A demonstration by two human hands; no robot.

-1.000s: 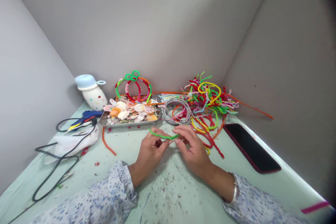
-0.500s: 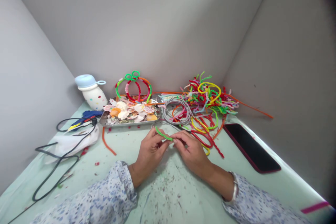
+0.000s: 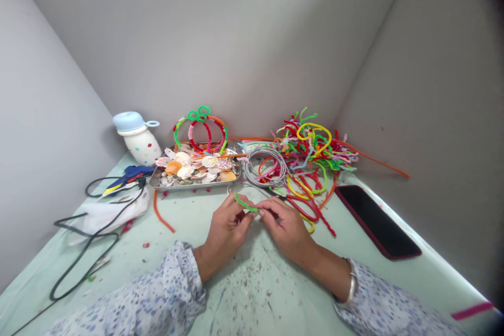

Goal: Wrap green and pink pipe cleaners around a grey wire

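A short, curved green pipe cleaner (image 3: 244,203) spans the gap between my two hands above the middle of the table. My left hand (image 3: 227,227) is closed on it, thumb and fingers pinching from the left and below. The fingertips of my right hand (image 3: 284,224) pinch its right end. Just behind my hands lie red-handled scissors (image 3: 305,207), their blades partly hidden by my right hand. A coil of grey wire (image 3: 264,168) rests behind them.
A metal tray (image 3: 192,187) of shells holds pipe-cleaner rings (image 3: 200,134). Nearby are a white bottle (image 3: 139,142), a pile of coloured pipe cleaners (image 3: 315,142), a phone (image 3: 378,222), black cable (image 3: 84,252) and a plastic bag (image 3: 114,215). Dark bits litter the pale green table (image 3: 252,289).
The green pipe cleaner has turned slightly between my fingers and now shows a smoother curve. Both hands stay almost in place.
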